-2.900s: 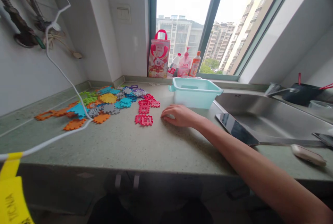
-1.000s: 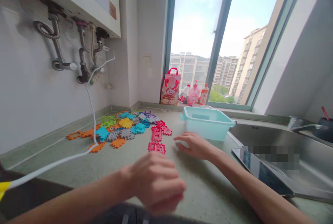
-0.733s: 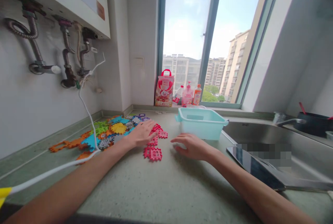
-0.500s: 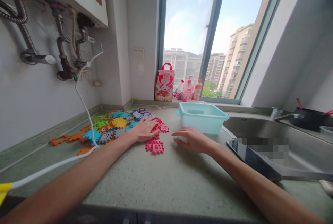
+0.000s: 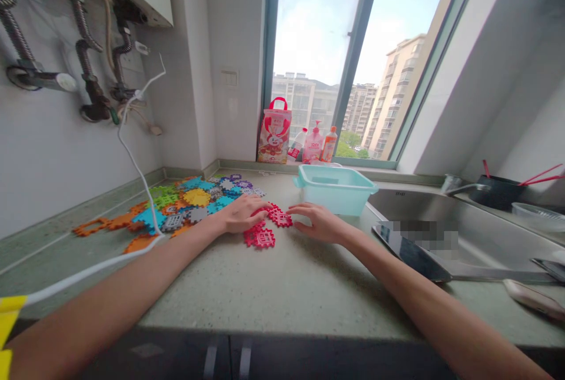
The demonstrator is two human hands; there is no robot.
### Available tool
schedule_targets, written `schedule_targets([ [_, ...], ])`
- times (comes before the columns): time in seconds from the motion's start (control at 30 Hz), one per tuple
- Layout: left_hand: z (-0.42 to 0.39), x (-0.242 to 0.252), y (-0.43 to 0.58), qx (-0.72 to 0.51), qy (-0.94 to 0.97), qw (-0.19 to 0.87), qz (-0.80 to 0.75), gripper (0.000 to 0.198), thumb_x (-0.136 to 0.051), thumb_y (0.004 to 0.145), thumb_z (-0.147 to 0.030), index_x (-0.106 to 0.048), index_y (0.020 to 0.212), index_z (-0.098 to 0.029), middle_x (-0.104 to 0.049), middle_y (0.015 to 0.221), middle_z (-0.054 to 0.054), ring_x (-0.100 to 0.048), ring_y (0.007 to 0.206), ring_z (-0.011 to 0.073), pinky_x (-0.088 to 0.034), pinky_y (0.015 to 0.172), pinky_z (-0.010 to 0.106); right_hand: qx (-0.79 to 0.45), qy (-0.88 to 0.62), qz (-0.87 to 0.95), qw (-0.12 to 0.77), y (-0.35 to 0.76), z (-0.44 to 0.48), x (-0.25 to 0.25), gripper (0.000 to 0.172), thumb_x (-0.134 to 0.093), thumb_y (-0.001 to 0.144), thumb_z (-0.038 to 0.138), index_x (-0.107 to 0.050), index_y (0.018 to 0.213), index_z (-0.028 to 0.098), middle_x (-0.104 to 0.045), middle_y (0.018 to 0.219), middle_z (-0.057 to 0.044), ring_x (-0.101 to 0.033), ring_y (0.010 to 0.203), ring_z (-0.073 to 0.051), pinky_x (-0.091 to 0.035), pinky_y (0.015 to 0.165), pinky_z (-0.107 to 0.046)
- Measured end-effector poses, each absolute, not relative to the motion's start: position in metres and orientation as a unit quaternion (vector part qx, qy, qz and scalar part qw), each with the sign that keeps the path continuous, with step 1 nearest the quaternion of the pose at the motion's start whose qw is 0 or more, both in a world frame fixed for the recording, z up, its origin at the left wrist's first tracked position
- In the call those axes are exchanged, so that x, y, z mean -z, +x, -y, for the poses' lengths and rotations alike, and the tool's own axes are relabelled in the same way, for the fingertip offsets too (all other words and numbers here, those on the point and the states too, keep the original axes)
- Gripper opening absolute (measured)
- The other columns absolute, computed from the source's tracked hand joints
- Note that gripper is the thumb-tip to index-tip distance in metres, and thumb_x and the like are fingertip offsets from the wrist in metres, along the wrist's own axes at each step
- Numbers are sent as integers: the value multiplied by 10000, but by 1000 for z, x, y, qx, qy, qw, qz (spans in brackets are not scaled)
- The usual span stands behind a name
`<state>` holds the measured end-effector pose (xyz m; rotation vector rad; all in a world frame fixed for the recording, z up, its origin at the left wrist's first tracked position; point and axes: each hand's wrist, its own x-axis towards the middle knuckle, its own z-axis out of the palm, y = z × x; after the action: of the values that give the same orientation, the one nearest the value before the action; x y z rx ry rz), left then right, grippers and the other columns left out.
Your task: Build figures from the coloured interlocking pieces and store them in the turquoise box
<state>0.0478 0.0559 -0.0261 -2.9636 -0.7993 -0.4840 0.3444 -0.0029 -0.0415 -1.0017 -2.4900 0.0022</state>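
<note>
My left hand (image 5: 244, 213) lies palm down over some pink-red toothed plastic building pieces (image 5: 263, 239), its fingers stretched out and slightly bent. Part of those pieces is hidden beneath it. Just right of its fingertips, another red toothed piece (image 5: 282, 217) with a cut-out window pattern lies flat. My right hand (image 5: 321, 224) is open beside that piece, fingertips at its right edge; whether they touch it I cannot tell. To the left spreads a pile of similar pieces in several colours, with a yellow piece (image 5: 196, 197) and a blue piece (image 5: 149, 221) among them.
A light teal plastic tub (image 5: 338, 195) stands behind my right hand. A dark tablet-like device (image 5: 410, 255) rests at the edge of the steel sink (image 5: 477, 233). A white cable (image 5: 95, 266) crosses the counter at left. Bottles (image 5: 313, 145) and a pink bag (image 5: 274, 136) stand by the window.
The view has tilted down and shifted a little. My two hands have come closer together around the red pieces, which now lie more bunched. My right hand is now beside the right-hand red piece.
</note>
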Motion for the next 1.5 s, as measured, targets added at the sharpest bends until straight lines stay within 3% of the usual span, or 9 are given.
schedule_targets([
  [0.13,-72,27,35,183,-939,69,283,384,-458,984,-170,-706,1275,-203,-728,1269,89,-634,1198,248,-413,1095,395,-9,-367,902,226,337,2,50,417,-626,990,302,-650,1398,221,-551,1548,-153,-616,1345,-271,-504,1134,-450],
  [0.27,-86,32,24,151,-941,93,288,482,-527,826,-27,-743,1198,-247,-736,1242,55,-634,1190,238,-433,1067,378,-44,-340,914,219,334,2,50,373,-626,992,313,-686,1349,224,-702,1372,-111,-701,1199,-239,-547,1060,-379],
  [0.43,-87,32,21,140,-944,74,289,397,-550,815,-45,-778,1079,-234,-760,1031,58,-671,1034,239,-480,972,352,-53,-344,913,214,338,3,43,295,-634,971,309,-748,1229,223,-793,1150,-68,-751,985,-210,-565,913,-315],
  [0.77,-74,30,32,147,-946,52,286,191,-585,802,-113,-731,889,-200,-730,909,56,-673,872,228,-506,847,332,16,-442,859,258,341,1,37,363,-653,962,444,-734,1239,223,-804,1078,-61,-757,939,-231,-555,861,-331],
  [0.87,-71,30,40,154,-943,66,286,201,-596,807,-143,-719,960,-188,-736,957,69,-680,930,244,-509,912,349,15,-453,852,261,337,-2,40,354,-640,976,444,-730,1238,224,-807,1063,-58,-762,934,-226,-554,860,-325],
  [1.0,-73,34,46,144,-946,83,278,389,-574,885,-221,-685,1255,-180,-687,1306,112,-621,1234,270,-438,1113,378,20,-458,851,258,333,-5,42,346,-663,967,427,-735,1231,216,-810,1052,-62,-767,913,-223,-551,841,-315],
  [1.1,-76,36,48,103,-953,63,278,451,-522,928,-224,-650,1360,-187,-642,1430,105,-575,1336,258,-391,1174,385,31,-448,856,258,332,-5,39,350,-684,954,429,-744,1216,206,-809,1061,-74,-766,914,-224,-547,827,-309],
  [1.27,-78,35,48,103,-955,60,273,418,-518,944,-231,-684,1326,-196,-677,1392,96,-594,1320,252,-409,1163,380,44,-435,861,261,332,-2,34,304,-692,951,402,-767,1179,216,-809,1021,-69,-752,831,-198,-539,784,-295],
  [1.5,-84,38,46,119,-957,74,253,369,-503,996,-289,-693,1291,-172,-692,1335,123,-623,1263,269,-436,1125,393,36,-391,883,259,335,-4,32,284,-686,963,391,-773,1162,209,-806,1043,-81,-751,863,-194,-538,799,-289],
])
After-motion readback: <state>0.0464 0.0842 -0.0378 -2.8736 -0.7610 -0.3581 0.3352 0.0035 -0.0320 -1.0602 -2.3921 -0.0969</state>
